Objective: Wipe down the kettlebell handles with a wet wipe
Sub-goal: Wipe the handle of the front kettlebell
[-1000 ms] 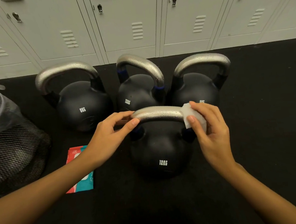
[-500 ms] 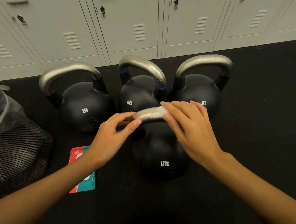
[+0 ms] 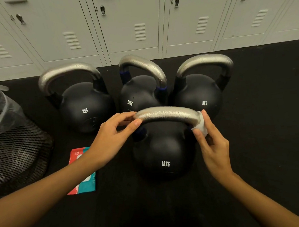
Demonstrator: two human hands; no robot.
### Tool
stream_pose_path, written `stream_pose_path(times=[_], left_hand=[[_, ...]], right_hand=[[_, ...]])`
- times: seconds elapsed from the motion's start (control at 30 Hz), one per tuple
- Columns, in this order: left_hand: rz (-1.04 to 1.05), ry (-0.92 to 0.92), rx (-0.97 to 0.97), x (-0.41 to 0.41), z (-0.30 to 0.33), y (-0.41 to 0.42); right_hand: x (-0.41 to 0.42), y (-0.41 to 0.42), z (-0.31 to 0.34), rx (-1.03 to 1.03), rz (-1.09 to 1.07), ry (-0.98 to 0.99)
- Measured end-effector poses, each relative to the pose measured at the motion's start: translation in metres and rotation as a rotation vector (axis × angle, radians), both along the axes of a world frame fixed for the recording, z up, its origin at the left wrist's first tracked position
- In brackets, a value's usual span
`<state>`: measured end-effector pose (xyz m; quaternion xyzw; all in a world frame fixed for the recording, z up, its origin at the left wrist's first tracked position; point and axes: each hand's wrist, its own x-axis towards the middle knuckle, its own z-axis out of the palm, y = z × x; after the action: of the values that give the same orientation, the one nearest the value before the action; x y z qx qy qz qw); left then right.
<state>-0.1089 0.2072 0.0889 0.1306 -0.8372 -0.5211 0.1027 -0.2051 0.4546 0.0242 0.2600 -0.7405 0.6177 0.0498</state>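
A black 12KG kettlebell [image 3: 164,155] stands nearest me on the dark floor, its silver handle [image 3: 166,114] running left to right. My left hand [image 3: 111,139] pinches the handle's left end between thumb and fingers. My right hand [image 3: 212,142] presses a folded white wet wipe [image 3: 201,125] against the handle's right bend. Behind it stand three more kettlebells: an 8KG one [image 3: 84,107] on the left, a 12KG one [image 3: 138,94] in the middle and an 8KG one [image 3: 200,95] on the right, all with wet-looking silver handles.
A red and teal wipe packet [image 3: 82,173] lies flat on the floor under my left forearm. A black mesh bin with a plastic liner [image 3: 13,146] stands at the left edge. Grey lockers [image 3: 139,25] line the back wall.
My right hand slid the wipe along the front handle to the left, then back to its right bend. My left hand stayed on the left end.
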Motion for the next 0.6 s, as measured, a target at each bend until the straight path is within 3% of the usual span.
stream_pose_path(times=[0.2, 0.4, 0.6], left_hand=[[0.001, 0.011, -0.005, 0.0, 0.001, 0.002], [-0.005, 0.002, -0.019, 0.001, 0.0, 0.0], [-0.007, 0.013, -0.022, 0.001, 0.0, 0.003]], right_hand=[[-0.001, -0.015, 0.02, 0.027, 0.025, 0.142], [0.01, -0.003, -0.007, -0.089, -0.026, -0.23], [0.008, 0.005, -0.012, -0.002, 0.037, -0.327]])
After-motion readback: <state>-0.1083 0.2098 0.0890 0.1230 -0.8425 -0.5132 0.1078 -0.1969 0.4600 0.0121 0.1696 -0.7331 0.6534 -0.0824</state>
